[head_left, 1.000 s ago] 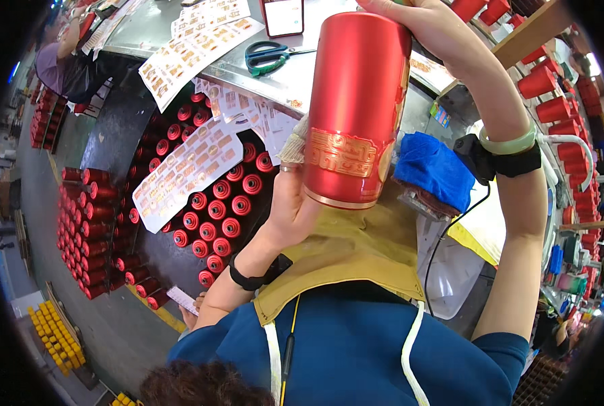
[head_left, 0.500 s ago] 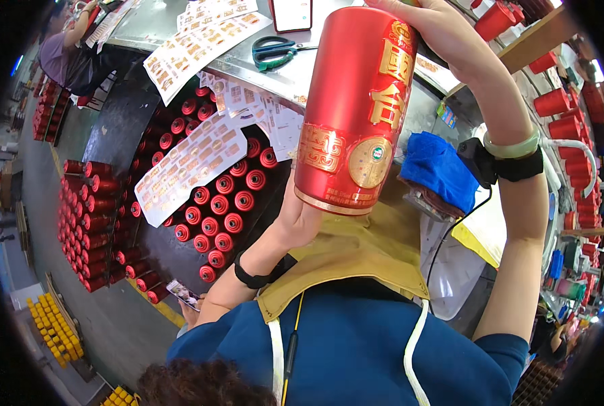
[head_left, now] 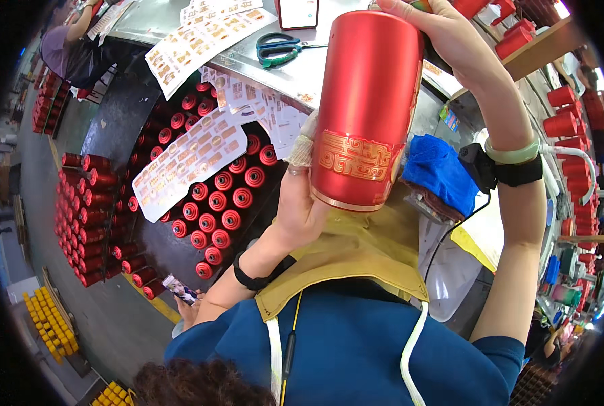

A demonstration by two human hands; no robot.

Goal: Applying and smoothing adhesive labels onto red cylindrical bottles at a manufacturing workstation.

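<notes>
A shiny red cylindrical bottle (head_left: 366, 81) is held up in front of my chest, slightly tilted. A raised gold patterned band (head_left: 356, 157) runs round its lower part, and its other gold markings are turned mostly out of sight on the right. My left hand (head_left: 300, 206) supports it at the lower left, with a whitish cover on one finger; the fingertips behind the bottle are hidden. Over the far end my right hand (head_left: 444, 34) is curled, its thumb on the rim. Whatever lies under those right fingers is mostly hidden.
On the metal table (head_left: 238, 62) lie scissors (head_left: 278, 51), sticker sheets (head_left: 204, 44) and a phone (head_left: 297, 12). Several red bottles (head_left: 231, 220) stand at the left, partly under another sheet (head_left: 190, 162). A blue cloth (head_left: 437, 169) lies at the right. Another person's hand holds a phone (head_left: 180, 289).
The bottle has been turned about its long axis: large gold characters and a round gold emblem faced me before, and now a plain red side with the patterned band does.
</notes>
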